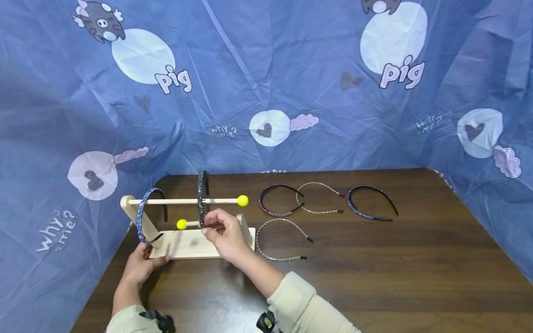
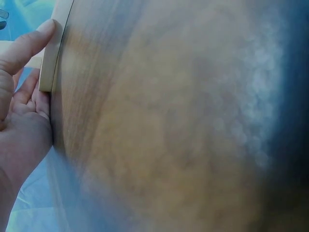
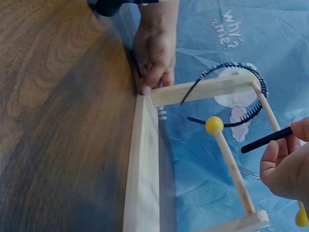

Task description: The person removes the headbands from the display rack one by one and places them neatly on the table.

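Observation:
A wooden headband stand (image 1: 187, 245) has two rods tipped with yellow balls, one rod higher than the other. My left hand (image 1: 139, 268) grips the left end of its base, thumb at the front edge. In the left wrist view, that thumb and the fingers lie on either side of the base end (image 2: 48, 72). With thumb and fingers, my right hand (image 1: 226, 236) pinches the lower end of a dark glittery headband (image 1: 201, 194), which stands upright around the upper rod (image 1: 166, 201). Nearer the left post, a blue glittery headband (image 1: 141, 217) hangs on the same rod.
Right of the stand lie a purple headband (image 1: 276, 213), a gold braided headband (image 1: 320, 212) partly overlapping it, another braided headband (image 1: 276, 259) closer to me, and a blue one (image 1: 362, 215) farther right. Blue printed cloth (image 1: 266, 83) surrounds the brown table (image 1: 374, 268).

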Demonstrator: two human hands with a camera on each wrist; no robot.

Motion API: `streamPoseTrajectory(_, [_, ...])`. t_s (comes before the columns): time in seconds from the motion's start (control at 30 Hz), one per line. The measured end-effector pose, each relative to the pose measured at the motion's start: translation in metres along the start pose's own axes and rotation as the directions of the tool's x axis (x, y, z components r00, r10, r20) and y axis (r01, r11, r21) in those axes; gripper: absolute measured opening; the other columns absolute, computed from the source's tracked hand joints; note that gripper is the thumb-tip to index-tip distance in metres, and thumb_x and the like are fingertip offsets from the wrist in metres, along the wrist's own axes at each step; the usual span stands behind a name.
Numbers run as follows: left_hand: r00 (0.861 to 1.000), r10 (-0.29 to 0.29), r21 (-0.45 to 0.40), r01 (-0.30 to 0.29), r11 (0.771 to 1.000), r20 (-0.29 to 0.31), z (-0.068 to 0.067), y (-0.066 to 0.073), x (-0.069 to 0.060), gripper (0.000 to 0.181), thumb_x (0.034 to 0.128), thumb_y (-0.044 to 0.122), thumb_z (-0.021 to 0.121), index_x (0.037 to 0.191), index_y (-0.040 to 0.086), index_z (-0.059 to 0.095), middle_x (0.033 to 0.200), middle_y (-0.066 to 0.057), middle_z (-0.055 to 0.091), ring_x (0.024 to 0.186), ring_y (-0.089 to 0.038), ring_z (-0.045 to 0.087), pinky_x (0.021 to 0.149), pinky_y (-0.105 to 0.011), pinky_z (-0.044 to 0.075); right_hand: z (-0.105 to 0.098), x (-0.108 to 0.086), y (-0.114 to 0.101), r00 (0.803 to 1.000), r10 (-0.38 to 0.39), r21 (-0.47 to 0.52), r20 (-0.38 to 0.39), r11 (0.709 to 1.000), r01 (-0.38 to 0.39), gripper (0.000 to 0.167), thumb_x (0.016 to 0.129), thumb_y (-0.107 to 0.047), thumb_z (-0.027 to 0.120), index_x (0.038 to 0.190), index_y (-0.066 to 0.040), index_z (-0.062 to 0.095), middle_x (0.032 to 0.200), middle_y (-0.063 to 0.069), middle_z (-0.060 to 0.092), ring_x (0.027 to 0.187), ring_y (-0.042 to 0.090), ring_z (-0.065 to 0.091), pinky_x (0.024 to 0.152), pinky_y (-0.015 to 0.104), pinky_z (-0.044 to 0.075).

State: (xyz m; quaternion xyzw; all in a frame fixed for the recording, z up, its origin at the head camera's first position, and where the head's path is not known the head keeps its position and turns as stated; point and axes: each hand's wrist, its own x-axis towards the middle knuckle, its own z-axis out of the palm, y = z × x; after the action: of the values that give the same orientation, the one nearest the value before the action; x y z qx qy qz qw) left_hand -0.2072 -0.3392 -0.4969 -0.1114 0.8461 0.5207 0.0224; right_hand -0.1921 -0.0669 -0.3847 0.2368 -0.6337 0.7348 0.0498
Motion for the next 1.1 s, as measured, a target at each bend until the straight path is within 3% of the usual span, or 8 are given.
streamPoseTrajectory(0.23, [1.0,-0.026,0.008,0.026,1.0,0.003,0.0,0.0,0.0,0.085,0.0745,0.001,0.073,0.142,-0.005,0.022,0.143,-0.03,0.025,0.131,-0.041,0.024,0.104,-0.048,0.023,-0.014,-0.003,-0.004,1.0,-0.016,0.05,-0.025,0.999,0.017,0.013,0.077,0.019,0.055,0.089,0.015,0.053,0.087,0.032,0.058,0.075,0.012,0.053,0.063,0.017,0.041])
streamPoseTrajectory(0.5, [1.0,-0.017,-0.007,0.017,1.0,-0.01,0.001,0.0,-0.001,0.081,0.0747,-0.001,0.072,0.141,-0.005,0.026,0.142,-0.029,0.029,0.128,-0.037,0.03,0.103,-0.046,0.025,-0.031,-0.002,0.01,0.996,-0.052,0.085,-0.067,0.995,0.058,0.012,0.078,0.018,0.058,0.089,0.013,0.055,0.087,0.025,0.059,0.078,0.01,0.054,0.063,0.019,0.043])
streamPoseTrajectory(0.7, [1.0,-0.005,0.004,0.005,1.0,-0.018,0.001,0.002,-0.001,0.08,0.0746,0.0,0.073,0.14,-0.006,0.026,0.141,-0.031,0.029,0.128,-0.039,0.031,0.103,-0.046,0.025,-0.045,-0.005,-0.001,0.992,-0.094,0.088,-0.083,0.991,0.101,0.013,0.077,0.016,0.059,0.089,0.012,0.056,0.086,0.023,0.06,0.077,0.011,0.055,0.064,0.019,0.043])
streamPoseTrajectory(0.9, [1.0,-0.015,-0.002,0.015,1.0,-0.019,0.001,0.002,-0.001,0.082,0.0741,-0.002,0.072,0.141,-0.006,0.025,0.142,-0.03,0.028,0.129,-0.04,0.029,0.103,-0.047,0.025,-0.062,-0.01,-0.015,0.992,-0.106,0.028,-0.066,0.994,0.108,0.013,0.076,0.014,0.06,0.088,0.01,0.058,0.084,0.02,0.06,0.074,0.012,0.054,0.063,0.02,0.043])
streamPoseTrajectory(1.1, [1.0,-0.009,-0.009,0.009,1.0,-0.012,0.0,0.003,0.0,0.082,0.0743,-0.001,0.073,0.141,-0.006,0.025,0.143,-0.03,0.026,0.13,-0.041,0.027,0.104,-0.047,0.025,-0.079,-0.016,-0.024,0.991,-0.116,0.037,-0.067,0.992,0.119,0.013,0.076,0.015,0.061,0.089,0.013,0.059,0.082,0.015,0.061,0.074,0.013,0.056,0.065,0.021,0.046])
